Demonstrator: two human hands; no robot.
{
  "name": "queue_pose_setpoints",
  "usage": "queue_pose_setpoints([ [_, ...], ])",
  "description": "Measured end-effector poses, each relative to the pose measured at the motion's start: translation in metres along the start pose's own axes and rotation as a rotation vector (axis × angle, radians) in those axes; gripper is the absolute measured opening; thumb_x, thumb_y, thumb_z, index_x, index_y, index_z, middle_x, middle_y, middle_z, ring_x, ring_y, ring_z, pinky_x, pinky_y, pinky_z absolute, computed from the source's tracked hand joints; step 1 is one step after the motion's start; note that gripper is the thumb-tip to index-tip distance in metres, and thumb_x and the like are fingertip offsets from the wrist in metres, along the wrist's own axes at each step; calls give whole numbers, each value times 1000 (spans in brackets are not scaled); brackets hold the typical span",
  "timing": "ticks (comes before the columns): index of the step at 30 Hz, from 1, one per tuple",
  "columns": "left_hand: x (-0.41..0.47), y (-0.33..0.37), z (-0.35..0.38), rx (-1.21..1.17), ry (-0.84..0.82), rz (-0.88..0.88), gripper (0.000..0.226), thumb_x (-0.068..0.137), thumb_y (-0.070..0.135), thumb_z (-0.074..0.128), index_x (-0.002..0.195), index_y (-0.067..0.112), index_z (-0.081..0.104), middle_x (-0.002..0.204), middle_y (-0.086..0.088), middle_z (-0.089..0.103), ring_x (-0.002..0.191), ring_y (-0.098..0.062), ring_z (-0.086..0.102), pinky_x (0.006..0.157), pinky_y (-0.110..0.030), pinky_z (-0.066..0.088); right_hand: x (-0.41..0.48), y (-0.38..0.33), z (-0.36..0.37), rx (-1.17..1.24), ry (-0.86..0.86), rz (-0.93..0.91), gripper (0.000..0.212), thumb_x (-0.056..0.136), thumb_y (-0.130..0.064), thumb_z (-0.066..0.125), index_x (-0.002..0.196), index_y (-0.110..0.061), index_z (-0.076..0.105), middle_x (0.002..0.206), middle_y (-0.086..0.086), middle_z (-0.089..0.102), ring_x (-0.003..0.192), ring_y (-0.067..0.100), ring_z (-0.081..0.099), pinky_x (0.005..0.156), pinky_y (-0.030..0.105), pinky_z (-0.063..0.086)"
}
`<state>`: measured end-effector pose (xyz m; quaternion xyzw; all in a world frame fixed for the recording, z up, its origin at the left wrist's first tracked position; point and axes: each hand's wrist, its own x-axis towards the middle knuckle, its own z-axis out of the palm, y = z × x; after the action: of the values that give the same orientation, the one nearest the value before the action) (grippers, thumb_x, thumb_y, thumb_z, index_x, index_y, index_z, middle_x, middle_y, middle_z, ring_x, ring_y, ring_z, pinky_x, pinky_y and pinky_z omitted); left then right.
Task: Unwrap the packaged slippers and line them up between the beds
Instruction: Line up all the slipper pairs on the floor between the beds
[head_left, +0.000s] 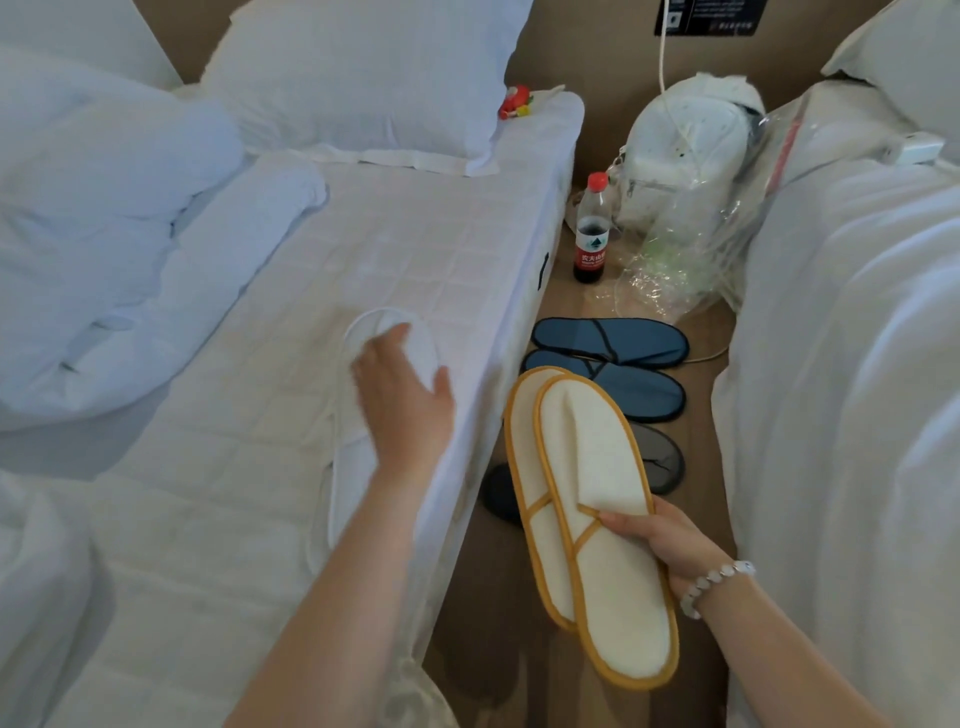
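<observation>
Grips in the right hand (670, 545) a stacked pair of cream slippers (587, 509) edged in yellow, thumb laid across the upper one's strap and fingers curled underneath. Holds them tilted above the floor (566, 299), just off the side edge of the left bed (249, 364). Wears a beaded bracelet (711, 582) on that wrist.

Holds the left hand (405, 410) wide, fingers straight and spread, grasping nothing, over the white slippers (400, 338) lying on top of the left bed near its side edge. Slightly blurred there, so cannot tell whether the palm touches them.

On the floor beside the left bed, side by side: two blue slippers (608, 340) with black trim, flat and unwrapped, then grey slippers (660, 457) partly hidden behind the cream pair.

Further along the left bed's side, toward its head: a bottle (591, 228) with a red cap standing upright close to the mattress, crumpled clear wrapping (670, 270) just beyond it, and a white backpack (685, 150) against the wall.

On the left bed's head end: a white pillow (363, 78) with a small red object (516, 101) at its corner. Across the floor gap from the left bed: the right bed (857, 364), covered in white.
</observation>
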<state>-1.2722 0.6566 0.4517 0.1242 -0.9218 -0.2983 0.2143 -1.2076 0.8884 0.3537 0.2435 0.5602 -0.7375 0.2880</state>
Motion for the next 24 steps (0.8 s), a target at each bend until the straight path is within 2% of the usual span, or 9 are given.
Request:
queue_pose_setpoints([
  [2, -14, 24, 19, -165, -210, 20, 56, 86, 14, 63, 136, 3, 40, 132, -14, 46, 123, -28, 44, 103, -28, 30, 1, -8, -4, 50, 2, -6, 62, 60, -15, 76, 118, -7, 58, 103, 17, 71, 91, 35, 68, 71, 42, 56],
  [5, -24, 42, 41, -267, -578, -205, 66, 91, 26, 58, 146, 12, 25, 142, -2, 38, 132, -20, 39, 107, -31, 35, -2, -28, -8, 82, -35, -22, 52, 65, -13, 77, 114, -7, 59, 96, 14, 73, 83, 30, 70, 65, 38, 58],
  [8, -31, 51, 38, -454, -790, -534, 46, 88, 31, 61, 129, 16, 47, 119, 10, 53, 115, -17, 54, 92, -29, 46, -19, -49, -10, 55, -80, 54, 49, 65, -14, 76, 110, -8, 60, 90, 12, 73, 78, 25, 71, 61, 34, 58],
  [12, -52, 61, 8, -476, -820, -682, 8, 84, 22, 65, 90, 26, 65, 92, 6, 68, 90, -11, 63, 78, -27, 52, -56, -63, -11, -85, -84, 213, 41, 73, -7, 76, 111, -6, 61, 92, 11, 73, 82, 26, 70, 64, 35, 58],
  [14, -68, 65, -15, -482, -824, -854, 13, 81, 17, 69, 79, 27, 61, 89, 1, 68, 89, -17, 64, 79, -34, 54, -79, -69, -11, -205, -75, 297, 37, 79, -6, 71, 114, -6, 61, 100, 11, 72, 91, 27, 68, 76, 39, 58],
  [16, -87, 71, -40, -490, -839, -1066, 12, 81, 13, 69, 82, 21, 61, 90, -2, 67, 88, -20, 64, 74, -34, 55, -101, -77, -10, -400, -89, 364, 47, 74, -14, 78, 117, -9, 61, 108, 7, 70, 98, 24, 66, 86, 40, 54],
  [18, -108, 79, -64, -524, -837, -1276, 13, 85, 10, 65, 93, 18, 57, 90, 0, 63, 81, -13, 59, 67, -28, 49, -120, -83, -7, -571, -107, 438, 50, 69, -21, 82, 115, -12, 63, 105, 2, 70, 93, 18, 66, 79, 31, 55],
  [20, -124, 89, -83, -584, -772, -1458, 23, 86, 7, 64, 105, 16, 54, 93, 0, 63, 81, -13, 59, 71, -31, 48, -132, -91, -3, -661, -116, 493, 45, 72, -18, 81, 113, -13, 63, 102, -1, 69, 89, 14, 65, 75, 26, 53],
  [24, -152, 91, -96, -642, -638, -1725, 39, 85, 4, 66, 120, 10, 52, 102, -8, 63, 93, -25, 61, 72, -36, 53, -135, -94, 7, -872, -143, 552, 49, 73, -16, 76, 117, -12, 57, 109, 1, 62, 101, 20, 58, 88, 33, 50],
])
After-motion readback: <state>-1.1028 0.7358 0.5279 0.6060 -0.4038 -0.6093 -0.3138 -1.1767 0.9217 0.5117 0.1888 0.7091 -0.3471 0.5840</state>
